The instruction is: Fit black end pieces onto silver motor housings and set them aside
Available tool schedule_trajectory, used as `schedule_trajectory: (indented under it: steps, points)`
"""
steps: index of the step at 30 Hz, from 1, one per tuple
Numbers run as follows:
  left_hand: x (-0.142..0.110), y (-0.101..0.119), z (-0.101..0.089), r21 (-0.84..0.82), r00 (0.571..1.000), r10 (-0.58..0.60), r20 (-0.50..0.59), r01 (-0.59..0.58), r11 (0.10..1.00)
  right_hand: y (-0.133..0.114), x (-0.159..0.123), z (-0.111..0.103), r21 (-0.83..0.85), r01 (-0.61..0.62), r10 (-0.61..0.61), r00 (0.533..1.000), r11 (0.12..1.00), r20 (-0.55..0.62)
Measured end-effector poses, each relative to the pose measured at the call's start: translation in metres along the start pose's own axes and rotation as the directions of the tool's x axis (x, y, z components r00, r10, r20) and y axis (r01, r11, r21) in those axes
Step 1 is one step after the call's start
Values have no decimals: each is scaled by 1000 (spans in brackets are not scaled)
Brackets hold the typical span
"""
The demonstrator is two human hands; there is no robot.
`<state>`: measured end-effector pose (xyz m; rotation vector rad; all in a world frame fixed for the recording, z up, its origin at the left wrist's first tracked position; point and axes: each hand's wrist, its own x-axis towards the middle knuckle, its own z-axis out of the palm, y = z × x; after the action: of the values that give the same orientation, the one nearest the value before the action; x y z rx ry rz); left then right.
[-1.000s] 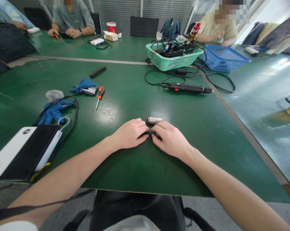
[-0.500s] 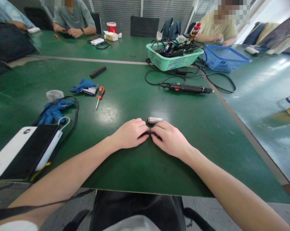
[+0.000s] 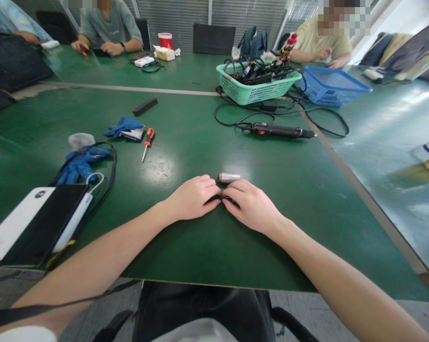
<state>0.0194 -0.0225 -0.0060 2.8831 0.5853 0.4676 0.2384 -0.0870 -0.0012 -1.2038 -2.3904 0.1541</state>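
Observation:
On the green table (image 3: 214,247), my left hand (image 3: 195,198) rests with its fingers and thumb closed on a small black part (image 3: 213,198). My right hand (image 3: 253,204) is curled the same way around another dark piece (image 3: 234,202), mostly covered by the fingers. The fingertips of both hands almost meet, and I cannot tell whether the two dark pieces are joined. Just beyond the fingertips lies a short silver metal cylinder (image 3: 230,177) on its side, with a darker left end.
An orange-handled screwdriver (image 3: 148,142), blue gloves (image 3: 124,127) and a dark bar (image 3: 145,107) lie farther left. A phone-like device (image 3: 25,218) is by my left forearm. Beyond my right hand are a corded electric screwdriver (image 3: 280,130), a green basket (image 3: 259,92) and a blue basket (image 3: 333,90).
The fingertips of my right hand have shifted slightly left, narrowing the gap to my left hand. The metal cylinder stays put. Across the table, a co-worker's hand moves at an orange tool.

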Motion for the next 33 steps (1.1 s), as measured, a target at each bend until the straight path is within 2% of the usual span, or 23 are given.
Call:
schedule_trajectory:
  steps: [33]
  points:
    - [0,-2,2,1,1000,-11,-9,11,1000,1,0,-2,75,24,-26,999,997,32]
